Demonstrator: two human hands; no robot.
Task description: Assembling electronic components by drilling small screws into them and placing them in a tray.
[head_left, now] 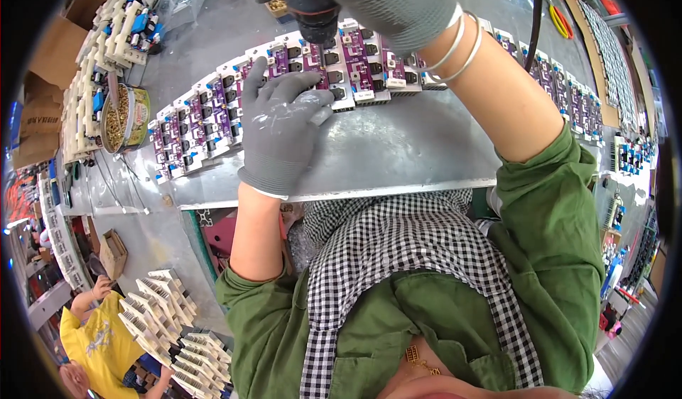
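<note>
My right hand (401,8), in a grey knit glove, is wrapped round a black and orange power screwdriver (309,5) at the top of the view. The tool points down at a row of purple circuit boards on silver heat sinks (359,62); its tip meets the row, though the exact contact is hard to make out. Just left of and below the tip, my left hand (284,126) lies on the boards with its fingers apart. This glove is grey too, with whitish worn patches at the thumb and knuckles.
A round tub of small brass-coloured screws (126,118) stands at the left, beside stacked cream plastic parts (82,104). More boards (561,86) continue to the right, near a hanging black cable (536,19). A person in yellow (103,342) works at lower left by cream racks (160,307).
</note>
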